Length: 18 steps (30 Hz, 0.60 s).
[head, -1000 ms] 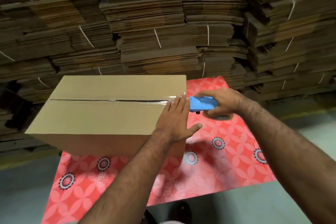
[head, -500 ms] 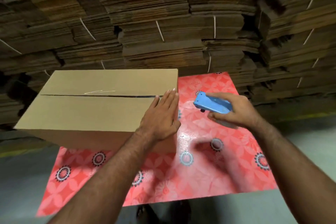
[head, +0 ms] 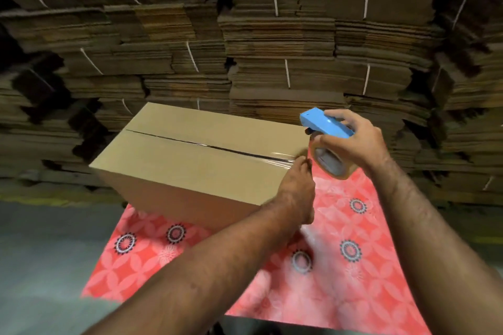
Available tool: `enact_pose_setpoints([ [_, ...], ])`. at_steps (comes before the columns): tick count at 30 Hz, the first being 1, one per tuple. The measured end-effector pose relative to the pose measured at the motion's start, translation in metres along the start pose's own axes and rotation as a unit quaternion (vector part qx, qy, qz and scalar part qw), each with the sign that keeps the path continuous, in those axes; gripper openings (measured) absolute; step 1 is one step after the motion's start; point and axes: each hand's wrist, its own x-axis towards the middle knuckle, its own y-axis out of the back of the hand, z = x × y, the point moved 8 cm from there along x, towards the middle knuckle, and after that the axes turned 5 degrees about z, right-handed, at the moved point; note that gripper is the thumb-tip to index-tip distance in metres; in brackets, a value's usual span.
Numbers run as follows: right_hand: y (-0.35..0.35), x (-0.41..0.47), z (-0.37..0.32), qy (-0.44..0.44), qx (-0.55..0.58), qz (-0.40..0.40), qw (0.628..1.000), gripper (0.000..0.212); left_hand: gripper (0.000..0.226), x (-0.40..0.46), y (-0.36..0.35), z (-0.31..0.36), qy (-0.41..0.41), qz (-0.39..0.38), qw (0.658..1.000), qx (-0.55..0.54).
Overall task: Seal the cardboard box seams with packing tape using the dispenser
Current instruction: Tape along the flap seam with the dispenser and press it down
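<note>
A closed cardboard box (head: pixel 190 168) stands on a red flowered table. Its top seam (head: pixel 196 143) runs lengthwise, with shiny clear tape over its right end (head: pixel 280 158). My left hand (head: pixel 296 193) sits at the box's near right corner, fingertips curled at the tape end by the edge; whether they pinch the tape is blurred. My right hand (head: pixel 351 141) grips a blue tape dispenser (head: pixel 324 124) with its roll of clear tape (head: pixel 332 163), held just right of the box and above the table.
The red floral tablecloth (head: pixel 340 266) covers the table under the box. Tall stacks of flattened, string-tied cardboard (head: pixel 272 35) fill the whole background. Grey floor (head: pixel 40 253) lies to the left and right of the table.
My left hand went from lying flat on the box top to curling its fingers at the right edge. My right hand lifted the dispenser up and turned it, showing the roll.
</note>
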Motion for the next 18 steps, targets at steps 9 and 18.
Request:
enact_pose_setpoints([
  [9, -0.029, -0.017, -0.034, 0.104, -0.199, 0.040, 0.974, 0.066, 0.050, -0.044, -0.011, -0.050, 0.027, 0.351, 0.827, -0.438],
  [18, -0.090, -0.041, -0.043, 0.169, -0.408, 0.079, 0.894, 0.060, 0.082, -0.050, -0.088, -0.085, 0.092, 0.171, 0.909, -0.368],
])
